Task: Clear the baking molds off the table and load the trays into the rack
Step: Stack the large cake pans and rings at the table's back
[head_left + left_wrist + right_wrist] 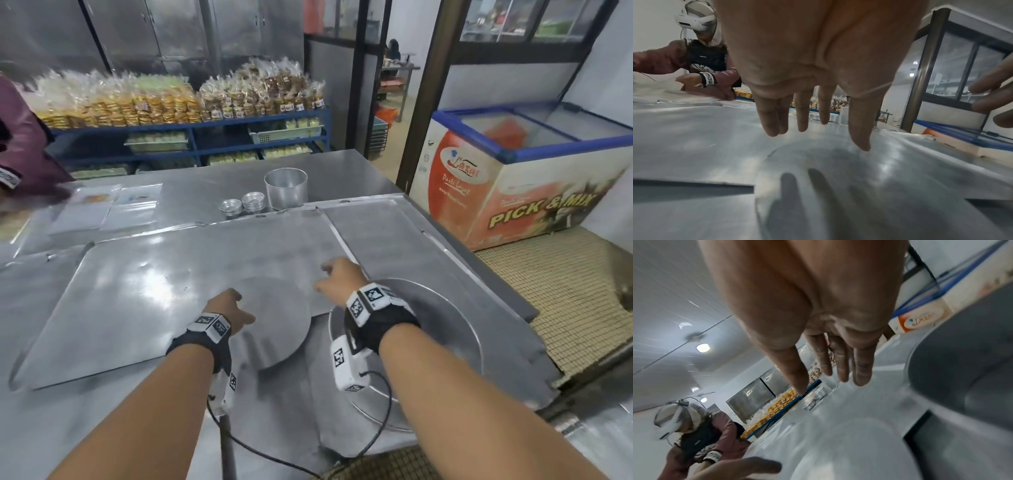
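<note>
The steel worktable [346,171] sat in a bakery room, with flat rectangular metal trays [144,301] covering it and small round silver baking molds [242,205] behind them. Left hand [230,310] and right hand [337,279] both hovered over the trays, fingers loose and spread, holding nothing.

A stainless steel table [191,192] carries flat metal trays [144,298], a round pan [445,329], stacked small molds [242,205], a tall cylindrical mold [286,188] and laminated sheets [133,205].
</note>
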### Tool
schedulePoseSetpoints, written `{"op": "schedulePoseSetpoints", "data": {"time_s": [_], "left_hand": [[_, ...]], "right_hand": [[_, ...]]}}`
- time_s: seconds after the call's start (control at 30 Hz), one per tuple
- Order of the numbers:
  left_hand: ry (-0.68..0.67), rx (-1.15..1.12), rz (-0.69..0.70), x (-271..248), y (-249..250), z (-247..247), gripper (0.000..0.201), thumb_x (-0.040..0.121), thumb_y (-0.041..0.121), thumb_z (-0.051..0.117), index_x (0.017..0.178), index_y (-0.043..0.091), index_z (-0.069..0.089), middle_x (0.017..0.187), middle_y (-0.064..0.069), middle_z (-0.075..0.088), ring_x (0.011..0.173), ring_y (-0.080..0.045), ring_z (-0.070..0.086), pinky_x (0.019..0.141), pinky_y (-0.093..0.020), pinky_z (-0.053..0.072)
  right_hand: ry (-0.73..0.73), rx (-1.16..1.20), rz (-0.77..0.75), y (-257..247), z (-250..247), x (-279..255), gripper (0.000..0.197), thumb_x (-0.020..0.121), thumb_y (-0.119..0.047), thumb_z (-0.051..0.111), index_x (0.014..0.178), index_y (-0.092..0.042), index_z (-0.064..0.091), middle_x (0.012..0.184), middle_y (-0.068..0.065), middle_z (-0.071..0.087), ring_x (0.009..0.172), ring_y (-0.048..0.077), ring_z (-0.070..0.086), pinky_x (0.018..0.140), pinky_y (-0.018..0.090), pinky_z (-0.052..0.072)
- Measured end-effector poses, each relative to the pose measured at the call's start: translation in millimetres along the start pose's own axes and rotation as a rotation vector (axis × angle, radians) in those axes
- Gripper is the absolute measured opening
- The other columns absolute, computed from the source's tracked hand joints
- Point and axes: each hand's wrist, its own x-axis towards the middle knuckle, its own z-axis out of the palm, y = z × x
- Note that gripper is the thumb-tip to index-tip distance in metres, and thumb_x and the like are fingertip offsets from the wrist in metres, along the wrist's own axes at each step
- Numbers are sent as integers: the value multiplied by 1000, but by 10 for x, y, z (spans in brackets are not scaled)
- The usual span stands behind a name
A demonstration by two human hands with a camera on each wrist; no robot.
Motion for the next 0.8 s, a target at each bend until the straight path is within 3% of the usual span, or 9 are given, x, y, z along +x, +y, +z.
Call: {"op": "schedulePoseSetpoints", "data": {"time_s": [0.17, 0.3, 0.43, 0.6, 0.7, 0.8], "left_hand": [[-47, 159, -44, 236, -346, -149, 88, 73, 43, 83, 143, 13, 40, 133, -9, 55, 123, -28, 55, 103, -36, 46], [-96, 234, -62, 400, -496, -158, 84, 70, 55, 81, 130, 7, 47, 123, -9, 59, 115, -28, 58, 99, -37, 47], [-56, 297, -91, 546, -617, -55, 101, 60, 69, 79, 133, 8, 45, 130, -11, 47, 124, -32, 46, 103, -41, 44], [-59, 257, -113, 613, -653, -6, 95, 51, 58, 89, 125, 12, 51, 123, -10, 41, 120, -33, 42, 94, -44, 49], [-76, 229, -142, 624, -661, -14, 94, 48, 54, 91, 123, 13, 51, 122, -11, 40, 118, -33, 46, 93, -42, 49], [-93, 198, -153, 581, -678, -70, 92, 47, 53, 91, 120, 15, 51, 119, -11, 41, 114, -33, 50, 92, -41, 52]], "right_hand": [[-89, -1, 142, -324, 612, 23, 48, 83, -20, 73, 126, -4, 59, 130, 13, 61, 120, 30, 58, 90, 26, 46], [-18, -84, 305, -319, 987, 42, 48, 72, -25, 66, 117, -9, 61, 127, 15, 60, 117, 35, 58, 102, 39, 47], [20, -198, 454, -168, 1231, 38, 56, 82, -25, 64, 131, -4, 46, 137, 16, 46, 129, 34, 46, 105, 33, 38], [-41, -212, 460, -124, 1412, 18, 55, 80, -30, 73, 127, -7, 57, 131, 9, 57, 122, 26, 54, 100, 32, 49], [-60, -196, 519, -119, 1396, -21, 74, 66, -33, 87, 128, -7, 55, 129, 9, 59, 120, 23, 58, 94, 30, 53], [-47, -130, 553, -93, 1347, -54, 92, 61, -33, 92, 133, -2, 44, 136, 10, 55, 125, 22, 56, 96, 27, 49]]}}
